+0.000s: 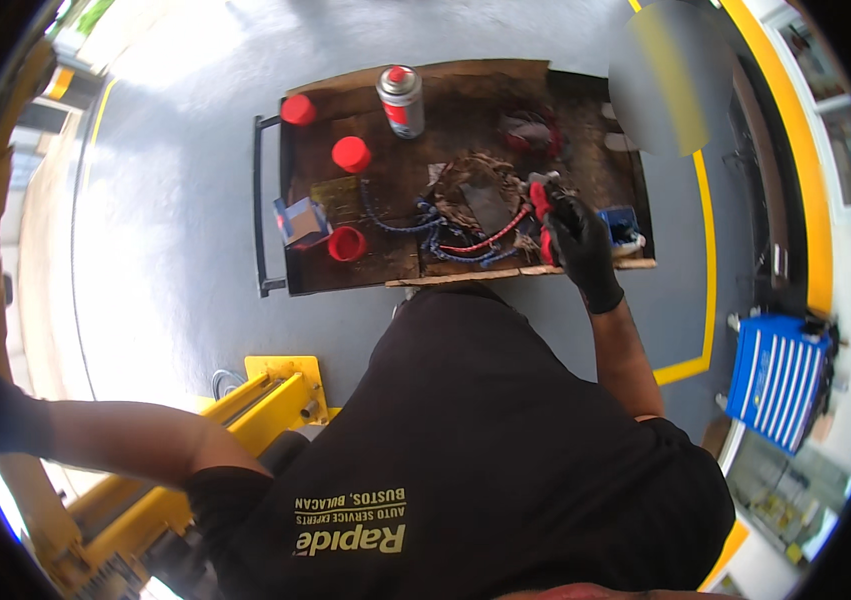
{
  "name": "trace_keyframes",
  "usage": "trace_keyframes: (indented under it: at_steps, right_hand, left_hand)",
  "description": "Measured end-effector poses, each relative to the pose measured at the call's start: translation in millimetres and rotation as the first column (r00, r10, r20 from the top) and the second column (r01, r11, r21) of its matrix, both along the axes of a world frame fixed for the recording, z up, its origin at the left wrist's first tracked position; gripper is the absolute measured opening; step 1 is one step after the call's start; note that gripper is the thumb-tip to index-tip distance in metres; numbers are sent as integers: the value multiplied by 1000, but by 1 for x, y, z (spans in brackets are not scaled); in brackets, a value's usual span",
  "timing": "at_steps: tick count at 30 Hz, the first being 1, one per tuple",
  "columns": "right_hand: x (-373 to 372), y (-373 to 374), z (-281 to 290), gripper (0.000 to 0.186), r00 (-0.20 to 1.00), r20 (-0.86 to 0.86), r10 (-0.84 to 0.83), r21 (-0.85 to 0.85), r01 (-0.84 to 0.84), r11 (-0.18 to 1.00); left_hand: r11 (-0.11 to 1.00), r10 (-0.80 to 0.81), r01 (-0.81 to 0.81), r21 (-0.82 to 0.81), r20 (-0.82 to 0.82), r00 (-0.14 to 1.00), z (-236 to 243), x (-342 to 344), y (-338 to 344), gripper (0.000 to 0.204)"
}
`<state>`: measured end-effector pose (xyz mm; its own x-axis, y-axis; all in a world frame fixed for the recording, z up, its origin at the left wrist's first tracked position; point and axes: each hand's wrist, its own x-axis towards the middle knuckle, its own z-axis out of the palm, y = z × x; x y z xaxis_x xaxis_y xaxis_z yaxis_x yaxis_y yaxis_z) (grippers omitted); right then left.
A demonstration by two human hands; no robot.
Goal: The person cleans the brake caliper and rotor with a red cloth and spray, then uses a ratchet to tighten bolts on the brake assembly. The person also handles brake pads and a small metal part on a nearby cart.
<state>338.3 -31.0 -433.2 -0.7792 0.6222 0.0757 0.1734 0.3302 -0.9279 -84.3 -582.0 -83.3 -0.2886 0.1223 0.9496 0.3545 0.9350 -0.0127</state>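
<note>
My right hand (585,250), in a black glove, is closed around red-handled pliers (540,200) over the right part of a brown work cart (310,270). Beside the pliers lie crumpled brown rags (470,200) and a red-and-white braided cord (490,241). A blue cord (395,228) is tangled to their left. Far out at the left rim, my left hand (5,415), also dark-gloved, is stretched away from the cart, near a yellow post. Blur and shadow hide its fingers.
On the cart stand a spray can (401,105), several red caps (351,154), an opened small box (302,222) and a blue container (620,220). Yellow lift equipment (260,405) is at lower left. A blue drawer cabinet (778,382) stands at right.
</note>
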Motion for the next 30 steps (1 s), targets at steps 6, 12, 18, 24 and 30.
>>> trace_keyframes:
  at_steps: [6, 12, 18, 24, 30]
  right_hand:
    - [16, 1, -8, 24, 975, -19, -222, 536, 197, 821]
    - [-6, -46, -66, 41, 924, 382, -28, 700, -269, 662]
    - [-10, -46, -52, 49, 956, 295, 9, 600, -192, 776]
    - [5, 17, 108, 71, 949, 27, -314, 909, 107, 403]
    - [-49, 19, 400, 49, 846, -481, -229, 872, 435, -226]
  left_hand:
    - [511, -843, 461, 726, 529, 101, -185, 75, 266, 35]
    - [-193, -635, -251, 949, -316, -705, -219, 112, 443, 28]
    - [-487, -628, 154, 860, -223, -746, -114, 81, 544, 25]
    - [-683, -312, -117, 721, -432, -846, -27, 63, 619, 29]
    - [-308, -882, 951, -23, -367, -295, -18, 40, 633, 30]
